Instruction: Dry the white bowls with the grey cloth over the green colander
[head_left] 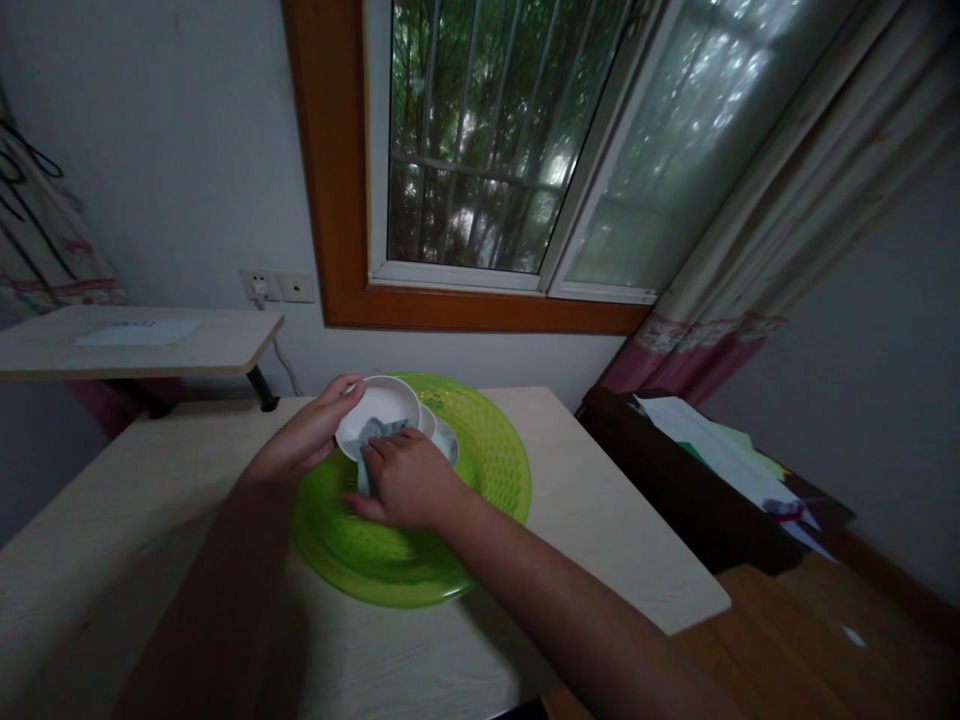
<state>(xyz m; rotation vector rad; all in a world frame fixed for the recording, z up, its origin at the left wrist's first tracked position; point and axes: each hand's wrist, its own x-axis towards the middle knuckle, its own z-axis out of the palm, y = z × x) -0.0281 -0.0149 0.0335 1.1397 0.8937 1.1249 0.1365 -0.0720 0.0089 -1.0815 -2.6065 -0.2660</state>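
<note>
My left hand (319,430) grips the rim of a white bowl (386,397), which is tilted toward me above a green plastic basket (502,470). My right hand (409,475) presses a grey-blue cloth (365,470) against the bowl's inside, its fingers bunched over the fabric. Part of the cloth hangs over the near rim. Just right of the bowl, another white dish (446,440) shows, partly hidden behind it and my right hand. The basket has a wide perforated rim and rests on a pale wooden table.
The pale table (600,540) ends at a rounded corner on the right. A raised shelf (217,335) with a sheet of paper (139,332) stands at the left back. Beyond the table are a window (510,140), a curtain (720,300) and a dark cabinet with papers (720,450).
</note>
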